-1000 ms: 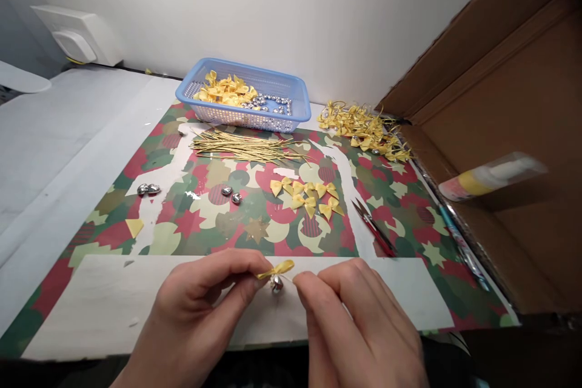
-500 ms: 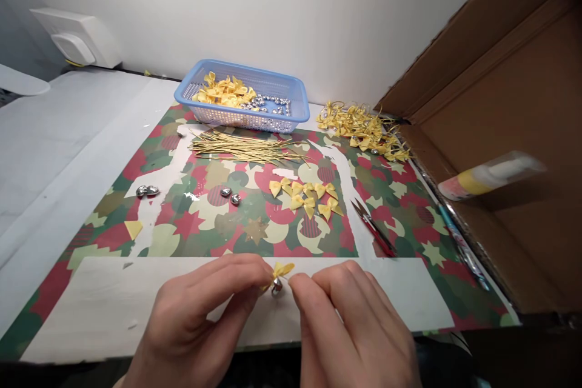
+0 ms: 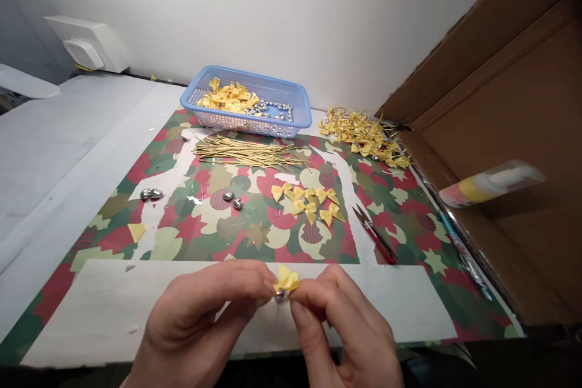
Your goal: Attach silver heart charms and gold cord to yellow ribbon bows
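Near the front edge of the table, my left hand (image 3: pixel 204 318) and my right hand (image 3: pixel 345 327) meet fingertip to fingertip. Both pinch a small yellow ribbon bow (image 3: pixel 286 279) with a small silver bell (image 3: pixel 279 296) hanging just under it. The fingers of both hands are closed on this piece. Any thread joining bow and bell is too fine to see. Beyond the hands lie several loose yellow bows (image 3: pixel 307 199), two silver bells (image 3: pixel 232 199) and a bundle of gold wires (image 3: pixel 245 152).
A blue basket (image 3: pixel 300 103) with bows and bells stands at the back. A heap of finished yellow pieces (image 3: pixel 364 136) lies to its right. Red snips (image 3: pixel 375 235) lie right of the bows. A cardboard box (image 3: pixel 522 133) with a glue tube (image 3: pixel 488 183) stands at the right. Two more bells (image 3: pixel 151 194) lie left.
My right fingers have closed in from a small gap until they touch the left ones. The bow has turned from lying flat to bunched and upright between the fingertips.
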`<state>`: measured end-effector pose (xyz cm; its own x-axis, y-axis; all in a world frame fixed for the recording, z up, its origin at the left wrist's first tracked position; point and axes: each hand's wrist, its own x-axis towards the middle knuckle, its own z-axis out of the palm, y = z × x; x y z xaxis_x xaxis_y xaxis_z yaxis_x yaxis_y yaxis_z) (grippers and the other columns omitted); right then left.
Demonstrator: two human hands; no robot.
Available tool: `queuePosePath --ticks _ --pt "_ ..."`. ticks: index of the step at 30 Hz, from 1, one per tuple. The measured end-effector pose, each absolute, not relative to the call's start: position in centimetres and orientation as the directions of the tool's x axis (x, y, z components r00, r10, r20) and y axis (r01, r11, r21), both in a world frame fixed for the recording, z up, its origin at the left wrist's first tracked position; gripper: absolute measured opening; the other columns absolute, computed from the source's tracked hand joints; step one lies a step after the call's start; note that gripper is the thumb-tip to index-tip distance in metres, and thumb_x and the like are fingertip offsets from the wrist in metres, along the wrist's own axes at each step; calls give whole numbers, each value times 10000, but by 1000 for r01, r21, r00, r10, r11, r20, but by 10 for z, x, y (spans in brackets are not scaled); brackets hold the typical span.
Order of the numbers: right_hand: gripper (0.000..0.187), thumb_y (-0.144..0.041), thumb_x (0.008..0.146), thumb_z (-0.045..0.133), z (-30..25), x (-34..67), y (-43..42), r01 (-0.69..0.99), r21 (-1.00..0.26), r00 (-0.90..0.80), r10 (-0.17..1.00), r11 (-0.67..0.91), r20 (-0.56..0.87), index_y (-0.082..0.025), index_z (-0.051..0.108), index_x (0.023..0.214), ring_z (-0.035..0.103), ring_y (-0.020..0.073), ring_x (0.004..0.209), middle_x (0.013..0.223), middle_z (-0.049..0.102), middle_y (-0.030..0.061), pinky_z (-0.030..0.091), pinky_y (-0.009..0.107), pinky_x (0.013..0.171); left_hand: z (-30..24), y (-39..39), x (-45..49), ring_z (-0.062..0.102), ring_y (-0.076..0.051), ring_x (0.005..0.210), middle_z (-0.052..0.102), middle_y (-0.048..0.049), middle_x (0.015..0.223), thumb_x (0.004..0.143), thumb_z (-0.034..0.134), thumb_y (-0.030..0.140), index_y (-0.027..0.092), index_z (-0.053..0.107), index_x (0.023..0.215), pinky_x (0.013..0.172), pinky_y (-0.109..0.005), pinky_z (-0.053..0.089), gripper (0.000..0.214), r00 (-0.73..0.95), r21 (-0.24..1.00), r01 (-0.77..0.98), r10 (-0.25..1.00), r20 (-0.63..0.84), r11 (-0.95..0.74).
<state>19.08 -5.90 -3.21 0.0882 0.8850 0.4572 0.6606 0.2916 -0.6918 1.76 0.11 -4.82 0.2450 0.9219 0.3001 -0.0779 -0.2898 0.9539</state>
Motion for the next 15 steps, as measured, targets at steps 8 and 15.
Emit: queuePosePath --ticks 8,15 --pt "263 19 968 546 -33 194 -57 685 -654 79 860 321 504 -195 681 1037 514 134 634 772 481 -6 441 264 553 -53 3 14 812 -187 820 849 9 991 878 706 -58 290 801 1061 778 -208 673 404 339 925 -89 862 378 -370" --pt "352 38 973 519 -28 201 -56 700 -632 20 877 331 481 -203 716 1137 484 136 634 773 434 -14 431 254 538 -54 5 18 782 -162 793 823 20 958 942 677 -10 287 776 1031 757 -201 658 325 393 962 -128 878 272 -240"
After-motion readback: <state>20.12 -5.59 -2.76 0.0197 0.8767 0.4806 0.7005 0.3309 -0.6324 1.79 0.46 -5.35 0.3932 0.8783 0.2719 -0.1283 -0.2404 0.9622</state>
